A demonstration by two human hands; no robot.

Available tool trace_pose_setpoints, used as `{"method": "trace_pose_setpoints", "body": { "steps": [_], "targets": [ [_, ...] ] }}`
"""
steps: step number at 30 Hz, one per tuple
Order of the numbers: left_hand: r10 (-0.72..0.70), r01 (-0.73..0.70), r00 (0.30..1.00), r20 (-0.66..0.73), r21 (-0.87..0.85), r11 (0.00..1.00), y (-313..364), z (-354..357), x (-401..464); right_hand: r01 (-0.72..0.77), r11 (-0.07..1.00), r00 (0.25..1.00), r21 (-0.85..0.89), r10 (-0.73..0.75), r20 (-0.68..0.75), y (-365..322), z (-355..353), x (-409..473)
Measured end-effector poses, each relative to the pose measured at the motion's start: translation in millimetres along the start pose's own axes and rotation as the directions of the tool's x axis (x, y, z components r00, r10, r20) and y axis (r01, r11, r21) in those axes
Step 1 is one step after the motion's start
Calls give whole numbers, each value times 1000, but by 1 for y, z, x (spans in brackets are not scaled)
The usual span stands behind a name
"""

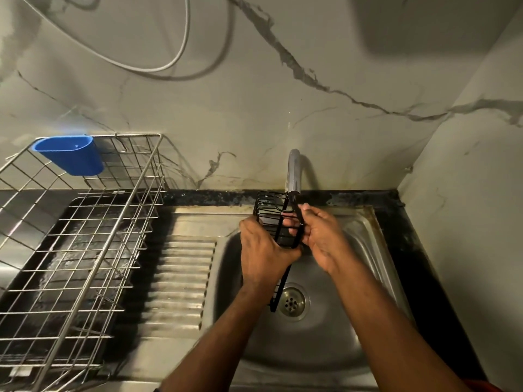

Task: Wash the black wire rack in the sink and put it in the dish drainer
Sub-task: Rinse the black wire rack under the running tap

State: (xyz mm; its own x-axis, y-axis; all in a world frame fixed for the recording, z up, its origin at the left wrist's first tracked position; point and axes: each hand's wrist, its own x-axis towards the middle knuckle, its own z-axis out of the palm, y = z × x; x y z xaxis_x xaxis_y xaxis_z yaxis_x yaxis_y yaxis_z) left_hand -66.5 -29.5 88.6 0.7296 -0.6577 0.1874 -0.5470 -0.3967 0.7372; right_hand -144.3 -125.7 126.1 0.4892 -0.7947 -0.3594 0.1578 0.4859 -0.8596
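Over the stainless steel sink [325, 329], both hands are holding the black wire rack [278, 219] up under the curved metal tap [293, 172]. The left hand [261, 250] is gripping the rack's near side, fingers curled round its wires, while the right hand [322, 239] is pinching the rack's right edge between thumb and fingers. The rack is standing roughly upright above the basin, its top just beneath the spout and a lower black strip reaching down toward the round drain [291, 301]. Whether water is running cannot be told.

To the left of the basin, the sink's ribbed draining board [181, 278] is lying wet and shining. Beside it, on the dark countertop [418, 261], the steel dish drainer [85, 236] is sitting with a black tray under its grid; a blue plastic cup [70, 155] is hanging on its far rim. The drainer is standing well apart from the rack.

Behind everything, a pale marble-patterned wall [339, 66] with grey veins is rising from a stained dark strip along the counter's back edge, and it is meeting a second such wall in a corner at the right. A white cable [181, 49] is looping across the upper left of the wall, throwing a soft shadow. The light is looking dim and yellowish.
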Motion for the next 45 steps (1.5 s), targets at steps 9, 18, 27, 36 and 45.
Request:
{"method": "trace_pose_setpoints", "body": {
  "steps": [9,18,27,36,45],
  "targets": [
    [14,-14,1000,-7,45,999,-2,-6,-9,45,984,998,-171,-53,-42,6,4,-3],
    [41,-41,998,48,-7,999,1,-19,-11,117,966,989,-231,-135,-64,5,4,-10],
    [-32,29,988,153,17,999,-4,-28,-21,142,962,982,-233,-166,-87,4,10,-18],
    [16,-1,986,165,-91,996,-6,-39,-26,164,953,974,-255,-197,-109,7,10,-19],
    [106,-98,992,75,-96,990,-10,-39,-36,105,994,993,-42,-108,-54,9,9,-19]
  ]
}}
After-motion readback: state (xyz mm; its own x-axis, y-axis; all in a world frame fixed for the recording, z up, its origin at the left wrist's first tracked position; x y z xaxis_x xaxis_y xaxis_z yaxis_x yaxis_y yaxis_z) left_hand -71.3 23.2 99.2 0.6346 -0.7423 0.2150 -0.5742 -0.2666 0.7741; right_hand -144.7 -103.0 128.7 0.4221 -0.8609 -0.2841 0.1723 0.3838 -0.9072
